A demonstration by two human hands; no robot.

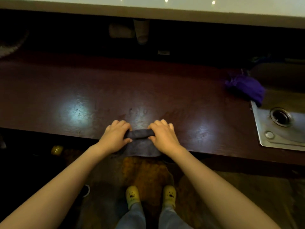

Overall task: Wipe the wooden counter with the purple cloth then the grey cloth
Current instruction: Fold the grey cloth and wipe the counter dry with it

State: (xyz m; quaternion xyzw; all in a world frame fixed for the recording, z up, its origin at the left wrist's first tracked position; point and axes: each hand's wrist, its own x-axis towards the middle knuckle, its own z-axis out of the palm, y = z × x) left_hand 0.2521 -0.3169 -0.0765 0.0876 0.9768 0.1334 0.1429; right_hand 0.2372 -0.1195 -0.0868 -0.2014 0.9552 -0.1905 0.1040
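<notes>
the wooden counter [115, 90] runs as a long dark band across the view, its near edge cutting from the left side down toward the lower right. most of its top is bare and shiny, with open room to the left of the hands and behind them up to the dark back edge. on the right the wood stops at a metal sink [270, 139] with a round drain.

the grey cloth [140, 142] lies at the near edge, in the middle, its lower part hanging just over the edge. it is dark grey, soft-looking, with its far side rolled or folded up into a thick ridge. the left hand [113, 138] grips the left end of that ridge, fingers curled over it and thumb under. the right hand [163, 138] grips the right end the same way.

the purple cloth [245, 88] sits crumpled in a heap far to the right, against the sink's rim, well apart from the hands.
</notes>
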